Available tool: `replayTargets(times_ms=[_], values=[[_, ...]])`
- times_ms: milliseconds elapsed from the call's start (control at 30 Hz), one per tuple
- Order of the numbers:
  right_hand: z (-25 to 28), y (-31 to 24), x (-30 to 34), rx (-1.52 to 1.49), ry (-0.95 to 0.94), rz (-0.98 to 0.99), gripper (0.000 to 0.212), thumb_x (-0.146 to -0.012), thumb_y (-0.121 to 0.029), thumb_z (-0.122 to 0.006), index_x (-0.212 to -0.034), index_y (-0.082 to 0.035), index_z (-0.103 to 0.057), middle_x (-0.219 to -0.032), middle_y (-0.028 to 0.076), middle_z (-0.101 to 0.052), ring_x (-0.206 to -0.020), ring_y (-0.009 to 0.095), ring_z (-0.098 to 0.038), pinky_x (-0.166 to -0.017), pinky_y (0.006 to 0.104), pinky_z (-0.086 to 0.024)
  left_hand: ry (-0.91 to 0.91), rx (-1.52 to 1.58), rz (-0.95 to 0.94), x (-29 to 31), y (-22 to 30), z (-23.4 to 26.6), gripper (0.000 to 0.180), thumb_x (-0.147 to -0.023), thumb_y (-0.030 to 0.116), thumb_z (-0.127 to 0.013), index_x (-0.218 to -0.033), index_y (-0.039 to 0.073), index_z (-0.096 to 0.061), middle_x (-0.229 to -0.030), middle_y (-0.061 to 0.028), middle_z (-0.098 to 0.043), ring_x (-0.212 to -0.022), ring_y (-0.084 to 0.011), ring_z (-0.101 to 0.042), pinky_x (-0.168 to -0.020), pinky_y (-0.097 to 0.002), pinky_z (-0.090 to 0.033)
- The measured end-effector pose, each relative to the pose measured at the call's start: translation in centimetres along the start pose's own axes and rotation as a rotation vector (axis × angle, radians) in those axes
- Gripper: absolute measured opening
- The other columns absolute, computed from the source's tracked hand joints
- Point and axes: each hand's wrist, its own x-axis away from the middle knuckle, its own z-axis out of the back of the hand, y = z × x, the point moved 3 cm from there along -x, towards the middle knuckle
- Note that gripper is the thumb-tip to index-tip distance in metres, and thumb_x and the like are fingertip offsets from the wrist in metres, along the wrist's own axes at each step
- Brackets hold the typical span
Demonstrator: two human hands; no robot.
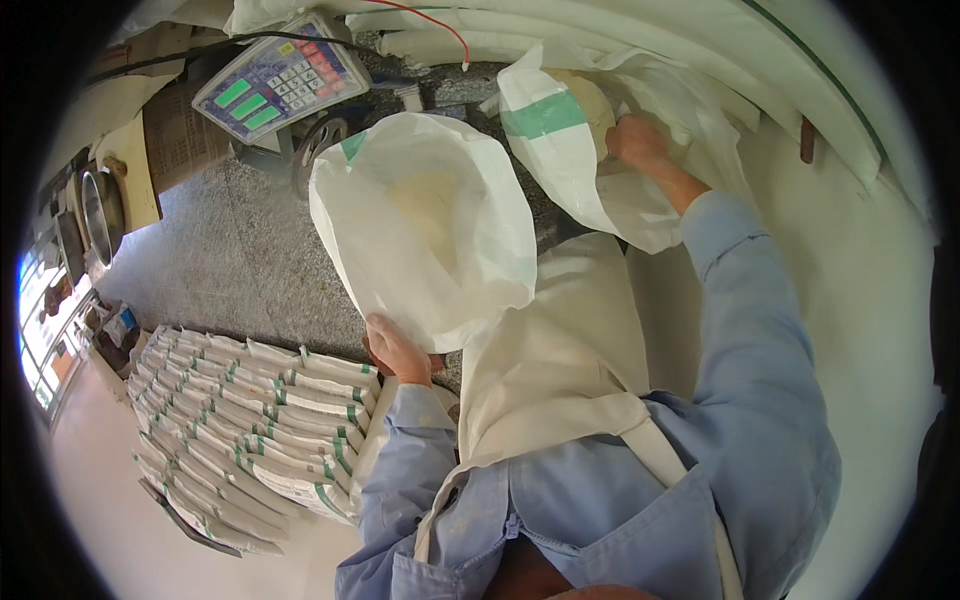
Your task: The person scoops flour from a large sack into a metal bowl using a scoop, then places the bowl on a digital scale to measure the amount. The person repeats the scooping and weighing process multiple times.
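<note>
My left hand (398,350) is closed on the near edge of a white sack (335,225) with a green stripe. The sack's mouth gapes wide, and a pale cream heap of powder (428,215) shows inside. To the right, my right hand (638,140) reaches into a second white sack (545,112) with a green band. Its fingers are curled beside a rounded beige mass (590,105) in that sack. What the fingers grip, if anything, is hidden.
Beyond the first sack stands a weighing-scale display (285,80) with a keypad. Stacked, folded white sacks (260,410) with green stripes lie at the left. A metal bowl (102,215) sits farther left. A red cable (440,25) hangs at the top, and white sheeting (850,250) lines the right.
</note>
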Motion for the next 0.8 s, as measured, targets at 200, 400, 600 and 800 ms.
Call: replayTargets(times_ms=[200,400,600,800], values=[[-1.8,-1.9,0.9,-0.391,-0.001,0.124,0.038,-0.077,-0.029,-0.044,-0.095,-0.001,-0.062,-0.101,0.019,-0.060,-0.095,0.034,-0.057,-0.079,0.0399,-0.044,0.015,0.003,-0.032,0.3,0.3,-0.2,0.046,-0.094,0.038,-0.035,-0.105,-0.005,-0.049,-0.094,-0.0092,-0.054,-0.084,-0.0152,-0.049,-0.076,-0.0276,-0.041],[-5.1,-1.3,0.5,-0.350,-0.127,0.005,0.043,-0.077,-0.032,-0.042,-0.090,0.003,-0.062,-0.095,0.022,-0.061,-0.091,0.036,-0.058,-0.078,0.0408,-0.043,-0.053,-0.063,-0.026,0.5,0.0,0.6,0.043,-0.094,0.037,-0.035,-0.100,-0.002,-0.052,-0.091,-0.0067,-0.055,-0.081,-0.0134,-0.049,-0.073,-0.0266,-0.041],[-4.9,1.5,3.5,-0.432,0.207,0.176,0.042,-0.074,-0.031,-0.042,-0.079,0.005,-0.062,-0.077,0.025,-0.061,-0.071,0.035,-0.061,-0.069,0.0416,-0.045,-0.067,-0.038,-0.054,0.9,-0.3,0.6,0.042,-0.093,0.037,-0.037,-0.098,-0.001,-0.053,-0.088,-0.0047,-0.053,-0.082,-0.0126,-0.048,-0.073,-0.0275,-0.042],[-4.0,3.3,8.1,-0.903,0.018,0.090,0.035,-0.072,-0.023,-0.042,-0.055,0.004,-0.054,-0.046,0.017,-0.052,-0.038,0.026,-0.051,-0.046,0.0365,-0.042,-0.091,-0.072,-0.128,0.6,0.1,1.1,0.046,-0.093,0.039,-0.037,-0.103,-0.003,-0.052,-0.091,-0.0070,-0.054,-0.083,-0.0146,-0.049,-0.075,-0.0278,-0.041]])
